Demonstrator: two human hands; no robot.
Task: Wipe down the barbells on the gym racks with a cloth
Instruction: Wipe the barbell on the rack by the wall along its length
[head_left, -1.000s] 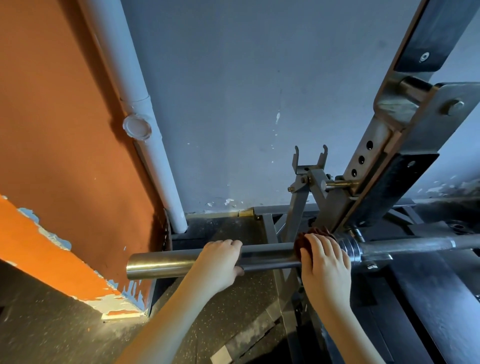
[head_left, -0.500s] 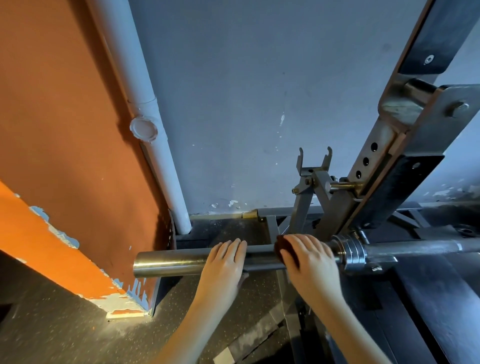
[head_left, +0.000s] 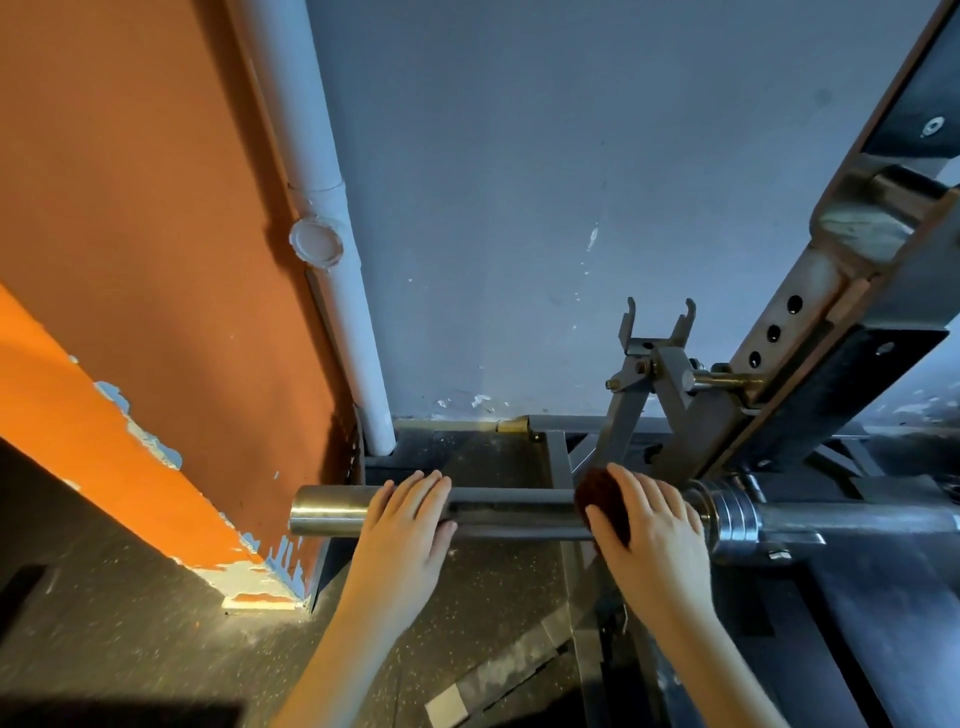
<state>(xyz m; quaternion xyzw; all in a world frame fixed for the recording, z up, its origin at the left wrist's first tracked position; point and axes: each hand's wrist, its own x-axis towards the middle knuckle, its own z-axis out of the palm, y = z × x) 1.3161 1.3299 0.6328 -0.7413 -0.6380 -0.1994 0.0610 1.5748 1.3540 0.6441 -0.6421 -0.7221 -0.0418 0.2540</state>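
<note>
Orange wall (head_left: 156, 260) and white pipe (head_left: 332, 260) stand left. Left hand (head_left: 410, 519) lies flat on the barbell (head_left: 514, 512) sleeve, steadying it; right hand (head_left: 649, 525) wraps a dark red cloth (head_left: 602, 499) round it beside the collar (head_left: 727, 514). Mid-wipe, I judge; next, slide the cloth leftward.
</note>
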